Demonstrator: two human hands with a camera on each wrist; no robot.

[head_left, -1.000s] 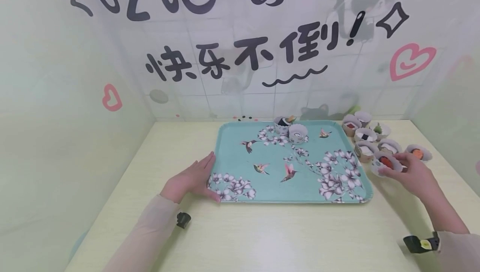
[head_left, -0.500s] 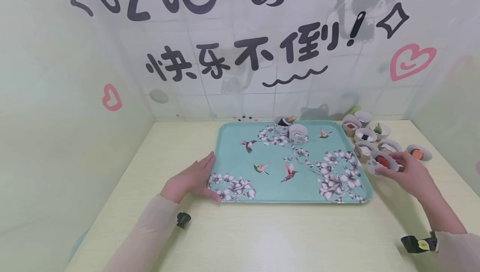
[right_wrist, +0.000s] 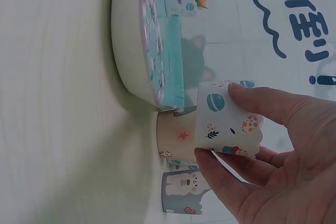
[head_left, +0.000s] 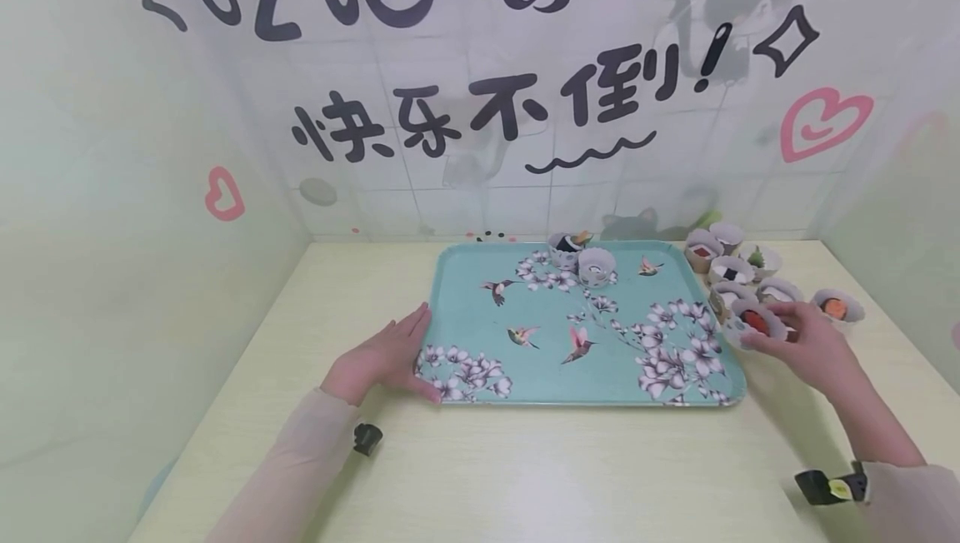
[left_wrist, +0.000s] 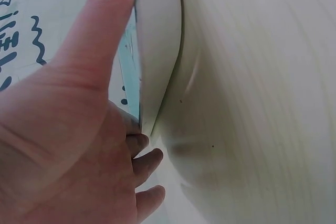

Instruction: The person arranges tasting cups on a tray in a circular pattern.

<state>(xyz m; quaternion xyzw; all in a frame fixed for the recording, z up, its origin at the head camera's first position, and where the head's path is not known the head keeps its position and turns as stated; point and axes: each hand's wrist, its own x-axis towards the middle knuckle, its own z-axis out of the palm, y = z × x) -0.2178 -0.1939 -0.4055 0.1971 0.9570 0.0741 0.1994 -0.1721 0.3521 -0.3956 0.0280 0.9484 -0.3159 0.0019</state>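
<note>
- Nearest us on the table [head_left: 525,476], our left hand [head_left: 386,360] rests with fingers straight against the left edge of the teal tray [head_left: 480,318]; in the left wrist view the thumb lies along the rim and the fingertips tuck under it — most of the tray is cut off there.
- Just past the tray's right edge, our right hand [head_left: 813,351] pinches one paper cup [head_left: 756,322] between thumb and fingers, lifted clear of the table; the right wrist view shows macaron prints on its side [right_wrist: 228,121], its contents hidden.
- Behind it stands a cluster of cups [head_left: 731,272] off the tray — we count about six, though the hand and held cup cover part of them.
- Farthest, two cups [head_left: 585,260] sit on the tray's back edge, touching.
</note>
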